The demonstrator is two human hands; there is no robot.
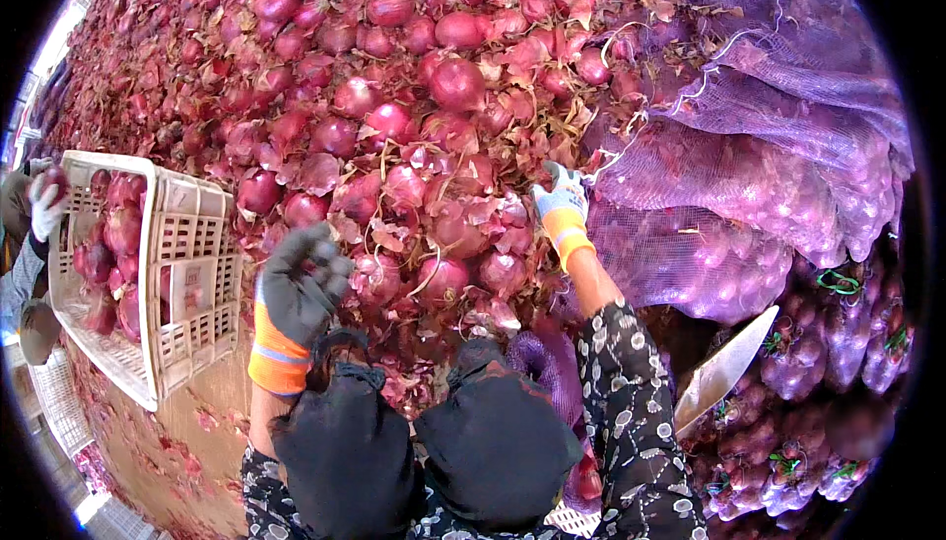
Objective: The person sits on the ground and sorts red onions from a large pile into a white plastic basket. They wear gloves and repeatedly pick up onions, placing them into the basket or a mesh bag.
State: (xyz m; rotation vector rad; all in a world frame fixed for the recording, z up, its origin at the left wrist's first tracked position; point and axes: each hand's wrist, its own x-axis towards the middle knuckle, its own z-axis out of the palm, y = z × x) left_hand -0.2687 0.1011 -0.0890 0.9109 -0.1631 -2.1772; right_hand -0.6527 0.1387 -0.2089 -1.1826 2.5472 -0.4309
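Note:
My left hand (304,285), in a dark grey-palmed glove with an orange cuff, is raised before my left knee. Its fingers curl inward, and whether something small lies within them is unclear. My right hand (563,196), in a pale glove with a yellow-orange cuff, reaches down to the heap beside the white drawstring (612,163) of a purple mesh bag (709,170). Its fingertips are partly lost among dry skins, so I cannot tell if they grip anything. Red onions (443,278) with loose papery skins lie between my hands.
A white plastic crate (196,274) holding red onions stands tilted at left. Beyond it, another person's gloved hand (46,207) holds an onion. Filled purple mesh bags (805,362) with green ties are stacked at right, near a pale pointed panel (728,370).

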